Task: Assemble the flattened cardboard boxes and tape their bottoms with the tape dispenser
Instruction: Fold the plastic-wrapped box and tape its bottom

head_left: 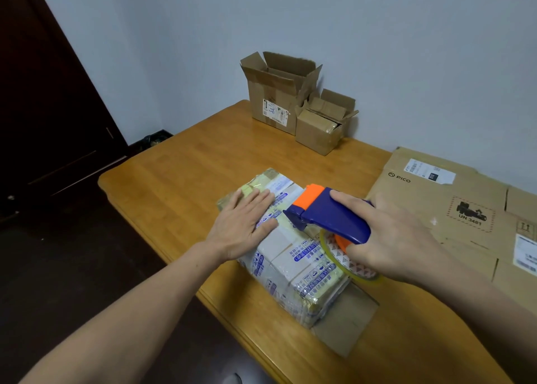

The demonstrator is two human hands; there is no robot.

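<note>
A cardboard box [293,264] wrapped in old printed tape lies upside down near the table's front edge, its bottom facing up. My left hand [242,226] presses flat on the far left part of that bottom. My right hand [389,238] grips a blue and orange tape dispenser [328,215], whose front end touches the box's bottom just right of my left hand. The clear tape roll [345,258] shows under my right hand. One loose flap [345,319] of the box sticks out toward me on the table.
Two assembled boxes, a tall one [276,93] and a small one [322,125], stand open at the table's [180,174] far edge against the wall. A large flattened box [453,206] lies at the right. A dark door is on the left.
</note>
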